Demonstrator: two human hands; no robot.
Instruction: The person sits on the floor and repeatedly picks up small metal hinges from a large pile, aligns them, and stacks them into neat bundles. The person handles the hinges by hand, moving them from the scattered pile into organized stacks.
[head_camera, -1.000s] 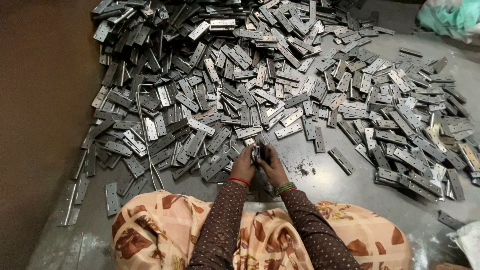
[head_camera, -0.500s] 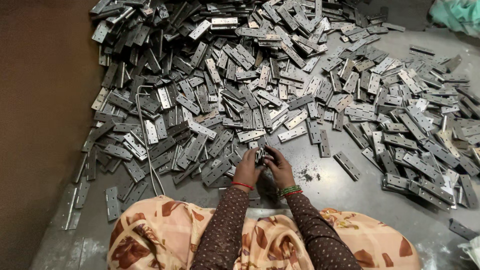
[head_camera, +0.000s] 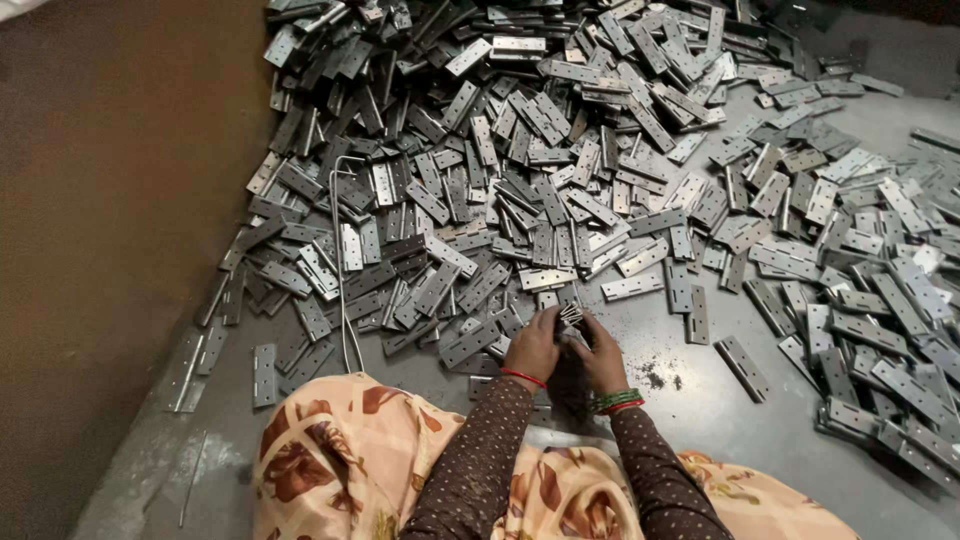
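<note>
My left hand (head_camera: 533, 347) and my right hand (head_camera: 603, 358) meet just above my lap, both gripping one small grey metal hinge (head_camera: 570, 318) that sticks up between the fingertips. Dotted dark sleeves cover both forearms, with a red bangle on the left wrist and green and red bangles on the right. Directly beyond my hands spreads a huge heap of flat metal hinges (head_camera: 560, 170) covering the grey floor.
A thin bent wire (head_camera: 338, 260) lies over the heap's left side. Long metal rods (head_camera: 190, 370) rest near the brown wall (head_camera: 110, 200) on the left. Loose hinges (head_camera: 742, 366) lie scattered to the right. My peach floral garment (head_camera: 340, 460) fills the bottom of the view.
The view has shifted so the heap sits further right. My hands stay together on the hinge, turning it slightly.
</note>
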